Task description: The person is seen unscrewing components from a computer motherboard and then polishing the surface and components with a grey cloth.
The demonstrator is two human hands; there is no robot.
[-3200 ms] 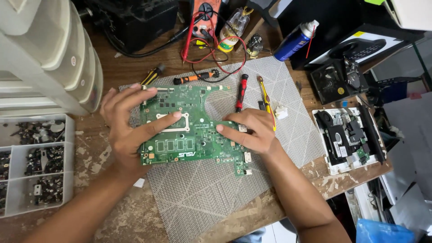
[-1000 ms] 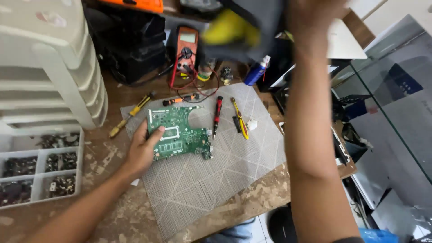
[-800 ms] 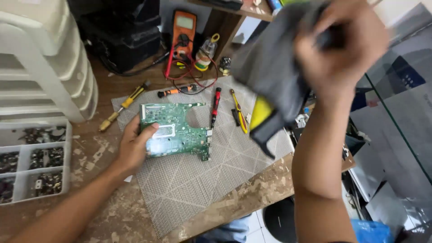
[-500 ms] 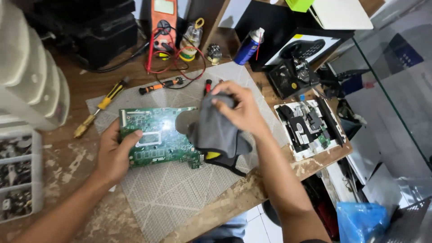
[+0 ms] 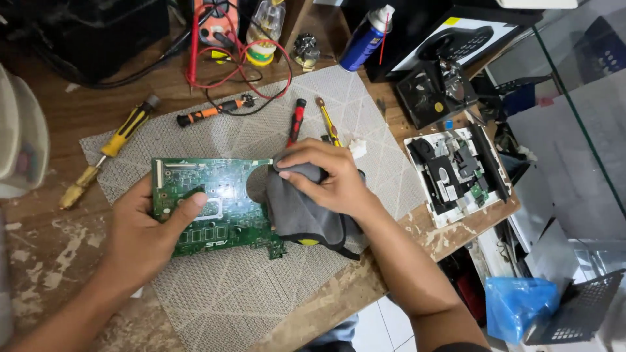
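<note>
Grey ribbed mat lay flat on the worn wood bench; the green circuit board sat mid-mat. Left hand gripped the board's left edge, thumb across top. Right hand, up w/ the cloth 1 s earlier, had come down, fingers curled, pressing the soft grey cloth onto the board's right edge: wiping underway.

Green circuit board, flat on the grey patterned mat, component side up, long edge roughly left to right, pinned at its left end. Grey cloth, bunched and folded, yellow patch at its lower edge, pressed against the board's right end, overhanging onto the mat.
</note>
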